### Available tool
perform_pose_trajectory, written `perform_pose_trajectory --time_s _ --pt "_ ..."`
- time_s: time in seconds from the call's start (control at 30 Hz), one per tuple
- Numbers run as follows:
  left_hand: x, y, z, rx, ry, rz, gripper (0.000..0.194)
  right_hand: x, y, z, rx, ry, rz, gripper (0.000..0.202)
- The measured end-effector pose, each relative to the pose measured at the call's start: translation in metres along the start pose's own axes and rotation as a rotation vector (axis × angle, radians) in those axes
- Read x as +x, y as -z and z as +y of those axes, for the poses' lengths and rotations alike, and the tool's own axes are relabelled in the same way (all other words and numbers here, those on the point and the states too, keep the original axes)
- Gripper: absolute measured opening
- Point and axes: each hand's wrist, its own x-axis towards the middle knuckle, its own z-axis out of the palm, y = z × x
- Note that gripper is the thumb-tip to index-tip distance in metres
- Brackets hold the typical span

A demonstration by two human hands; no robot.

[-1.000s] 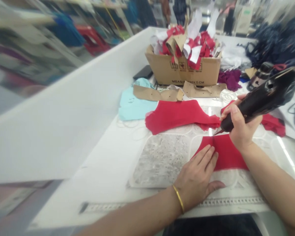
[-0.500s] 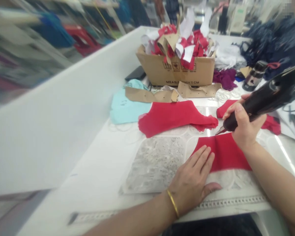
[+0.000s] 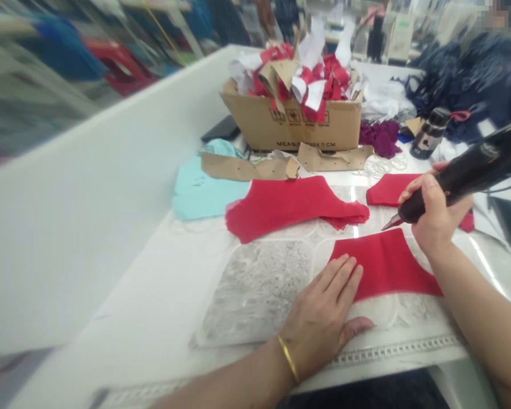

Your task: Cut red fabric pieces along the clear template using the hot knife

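My left hand (image 3: 323,307), with a gold bracelet on the wrist, lies flat on the left part of a red fabric piece (image 3: 387,267). Its fingers are stretched out and the thumb points right. My right hand (image 3: 436,213) is closed round a black handheld power tool (image 3: 464,176) whose pointed metal tip (image 3: 392,222) angles down to the left, just beyond the piece's far edge. Behind it lies a larger red fabric piece (image 3: 285,204) with a ragged right end. Partly hidden by the tool hand is another red piece (image 3: 389,188).
A cardboard box (image 3: 298,122) heaped with red and white scraps stands at the back. Brown card strips (image 3: 242,166), light-blue fabric (image 3: 204,193) and a black bottle (image 3: 430,133) lie or stand nearby. A measuring tape (image 3: 392,352) runs along the front edge; a white board (image 3: 68,199) borders the left.
The tool tip has moved slightly right and up, away from the red piece's far edge. The left hand stays flat on the fabric. The whole view has shifted a little.
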Motion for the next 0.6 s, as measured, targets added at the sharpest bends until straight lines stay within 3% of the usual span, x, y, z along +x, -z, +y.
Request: perform_pose_trajectory --time_s 0.17,0.43,0.6 --pt "-0.001 0.001 -0.003 -0.014 0.012 -0.014 0.069 0.004 0.012 0.001 -0.016 -0.035 0.032 0.029" --pt "0.002 0.001 -0.007 -0.040 0.037 0.002 0.062 0.002 0.011 0.005 -0.093 -0.013 0.037 0.025" --pt "0.008 0.005 -0.013 -0.060 0.066 0.041 0.038 -0.008 0.009 -0.018 -0.011 0.007 -0.003 0.027"
